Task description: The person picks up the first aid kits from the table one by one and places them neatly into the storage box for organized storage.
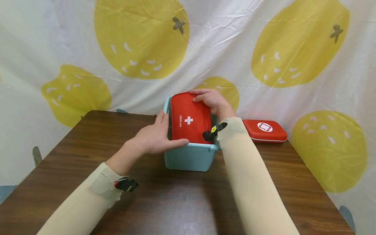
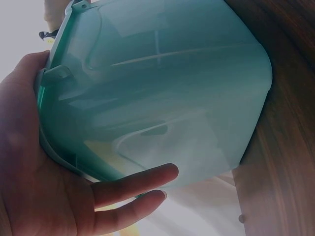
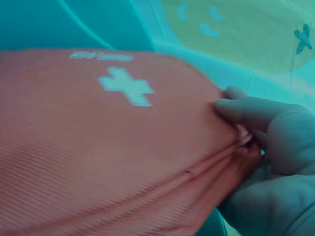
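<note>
A red first aid pouch (image 1: 191, 125) with a white cross stands tilted inside a light blue plastic bin (image 1: 189, 158), its top edge reaching the rim. My right hand (image 1: 212, 100) holds the pouch by its far right corner; the right wrist view shows fingers pinching the fabric (image 3: 130, 128) beside the zipper seam. Against the bin's near left corner rests my left hand (image 1: 154, 135), thumb along the near rim, fingers straight along the left side. In the left wrist view two fingers lie extended by the bin's outer wall (image 2: 167, 98).
A red hard-shell case (image 1: 265, 130) with a white round emblem lies on the brown wooden table (image 1: 141, 202), right of the bin and partly behind the right forearm. A white curtain (image 1: 214, 42) with yellow lemons hangs behind the table.
</note>
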### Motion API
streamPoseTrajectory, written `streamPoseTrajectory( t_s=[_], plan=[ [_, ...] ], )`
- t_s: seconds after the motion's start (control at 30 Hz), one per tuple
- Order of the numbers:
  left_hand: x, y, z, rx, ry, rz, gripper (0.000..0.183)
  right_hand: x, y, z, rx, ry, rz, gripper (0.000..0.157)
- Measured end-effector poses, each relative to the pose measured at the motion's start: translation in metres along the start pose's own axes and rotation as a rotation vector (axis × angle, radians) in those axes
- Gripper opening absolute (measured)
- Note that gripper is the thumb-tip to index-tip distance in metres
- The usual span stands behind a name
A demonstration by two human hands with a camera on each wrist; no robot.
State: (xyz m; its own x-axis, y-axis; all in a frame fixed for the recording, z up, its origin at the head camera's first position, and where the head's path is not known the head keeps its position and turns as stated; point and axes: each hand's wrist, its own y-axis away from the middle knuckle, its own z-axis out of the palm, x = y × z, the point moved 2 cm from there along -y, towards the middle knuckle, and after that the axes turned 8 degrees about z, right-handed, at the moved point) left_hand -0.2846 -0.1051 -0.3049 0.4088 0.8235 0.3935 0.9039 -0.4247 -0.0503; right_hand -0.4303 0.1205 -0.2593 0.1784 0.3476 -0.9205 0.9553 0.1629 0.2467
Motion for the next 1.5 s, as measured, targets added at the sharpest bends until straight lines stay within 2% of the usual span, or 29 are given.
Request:
streamPoseTrajectory(
  t_s=[0.33, 0.53, 0.73, 1.27, 1.4, 1.5],
  plan=[
    [-0.0001, -0.0009, 0.0001, 0.007, -0.004, 0.005, 0.132, 0.0039, -0.0023, 0.0031, -0.134, 0.202, 0.048, 0.048],
    [0.0006, -0.0010, 0.0003, 0.011, -0.001, -0.001, 0.132, 0.0052, -0.0001, 0.0010, -0.103, 0.285, 0.079, 0.045],
    [0.0001, -0.0018, 0.0007, 0.016, -0.002, 0.004, 0.132, 0.0045, 0.0006, -0.0023, -0.051, 0.318, 0.104, 0.048],
    [-0.0001, -0.0019, 0.0013, 0.036, 0.015, 0.009, 0.130, 0.0043, 0.0021, -0.0009, -0.073, 0.252, 0.107, 0.054],
    [-0.0001, -0.0020, 0.0015, 0.045, 0.007, 0.011, 0.129, 0.0008, 0.0041, -0.0017, -0.102, 0.173, 0.087, 0.057],
    [0.0002, -0.0019, 0.0018, 0.044, -0.001, 0.007, 0.130, -0.0039, 0.0068, -0.0026, -0.125, 0.054, 0.058, 0.059]
  ],
)
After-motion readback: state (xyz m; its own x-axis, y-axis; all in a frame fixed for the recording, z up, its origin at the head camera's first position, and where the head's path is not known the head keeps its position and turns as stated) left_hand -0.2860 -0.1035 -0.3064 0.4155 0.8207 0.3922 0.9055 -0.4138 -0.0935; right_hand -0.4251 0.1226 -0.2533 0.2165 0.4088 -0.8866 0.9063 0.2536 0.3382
